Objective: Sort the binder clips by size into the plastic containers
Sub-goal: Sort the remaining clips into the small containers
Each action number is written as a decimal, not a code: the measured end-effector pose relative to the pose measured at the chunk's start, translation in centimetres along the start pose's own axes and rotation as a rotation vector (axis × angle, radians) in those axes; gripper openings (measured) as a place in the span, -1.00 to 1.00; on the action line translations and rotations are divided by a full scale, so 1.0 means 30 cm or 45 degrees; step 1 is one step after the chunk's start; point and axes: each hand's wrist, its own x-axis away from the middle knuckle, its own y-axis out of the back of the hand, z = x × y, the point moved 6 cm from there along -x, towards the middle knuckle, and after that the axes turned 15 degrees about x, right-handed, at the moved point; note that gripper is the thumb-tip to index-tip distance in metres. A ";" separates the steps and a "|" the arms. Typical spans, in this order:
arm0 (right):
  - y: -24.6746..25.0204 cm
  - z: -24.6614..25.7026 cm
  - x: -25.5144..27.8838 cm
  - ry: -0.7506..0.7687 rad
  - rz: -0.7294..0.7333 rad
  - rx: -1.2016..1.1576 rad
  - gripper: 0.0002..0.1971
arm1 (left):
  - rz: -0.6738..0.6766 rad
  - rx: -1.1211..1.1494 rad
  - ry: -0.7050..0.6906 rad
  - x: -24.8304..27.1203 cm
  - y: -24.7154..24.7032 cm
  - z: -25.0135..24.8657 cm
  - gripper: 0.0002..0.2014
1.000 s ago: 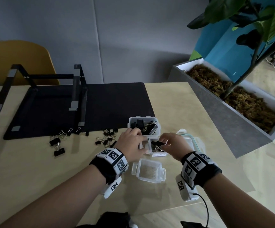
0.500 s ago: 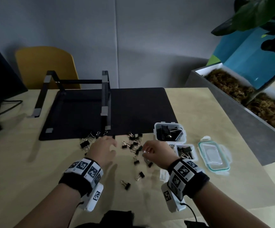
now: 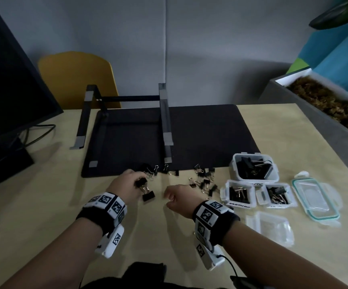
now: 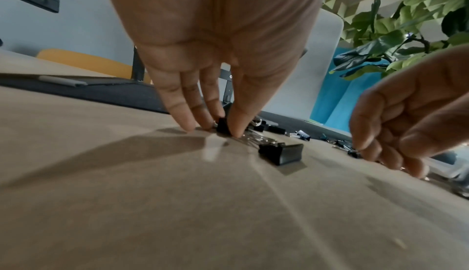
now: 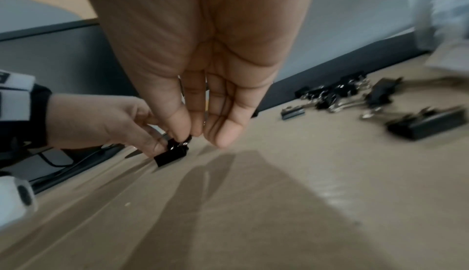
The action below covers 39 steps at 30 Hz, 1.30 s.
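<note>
Both hands are down low over the bench (image 3: 44, 205), close together. His left hand (image 3: 125, 185) has thumb and fingers (image 4: 177, 110) pointed down at the wood, pinching a black binder clip (image 3: 140, 182) that sits right under the fingertips. Just beside it lies a second binder clip (image 3: 148, 196), flat on the bench, its wire handles reaching back toward the pinched one and its long black edge running roughly left to right. The right hand (image 3: 179, 198) hangs a little off the surface with fingers loosely curled; from the right wrist view its fingertips (image 5: 220, 134) hover just above the wood and hold nothing I can make out.

Farther back, along the front edge of the black mat (image 3: 189, 132), loose binder clips (image 3: 203, 180) lie scattered in two rough bunches, too tangled to count, pointing every which way.

To the right stand three clear plastic containers, all open: a large container (image 3: 255, 171) at the back with big clips in it, and in front of it, side by side, a middle container (image 3: 239, 195) and a right container (image 3: 278, 196), both holding smaller clips. Two lids lie near them: a green-rimmed lid (image 3: 314, 198) to the right and a clear lid (image 3: 270, 225) in front.
</note>
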 end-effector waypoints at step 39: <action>0.012 0.023 -0.124 -0.108 -0.077 0.249 -0.68 | -0.111 -0.148 -0.042 -0.021 0.019 -0.061 -0.54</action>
